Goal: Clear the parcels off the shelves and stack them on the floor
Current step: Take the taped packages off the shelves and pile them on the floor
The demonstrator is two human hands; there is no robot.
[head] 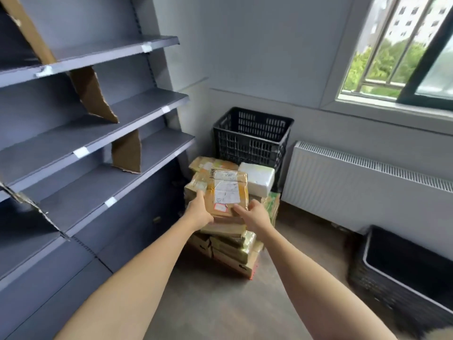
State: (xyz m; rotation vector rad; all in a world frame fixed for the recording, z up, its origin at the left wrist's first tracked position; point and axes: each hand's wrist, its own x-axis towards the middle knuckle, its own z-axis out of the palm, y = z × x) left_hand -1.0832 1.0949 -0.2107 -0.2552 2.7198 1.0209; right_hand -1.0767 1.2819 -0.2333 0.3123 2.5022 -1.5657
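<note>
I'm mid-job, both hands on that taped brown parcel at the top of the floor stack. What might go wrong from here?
1. The floor stack looks uneven, with lower parcels jutting at angles; setting the taped brown cardboard parcel down off-centre could tip it.
2. The white foam box sits right beside the top parcel; a sideways nudge may knock it toward the black plastic crate.
3. The left hand and right hand hold only the near end, so the parcel might slip.

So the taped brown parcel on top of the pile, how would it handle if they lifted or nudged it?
The taped brown parcel looks like a flat-faced cardboard box, so probably stiff, not floppy. Glossy tape wraps it, so it may slip a little; the left hand and right hand hold opposite sides. It tops an uneven stack of parcels, so a push could shift the pile.
</note>
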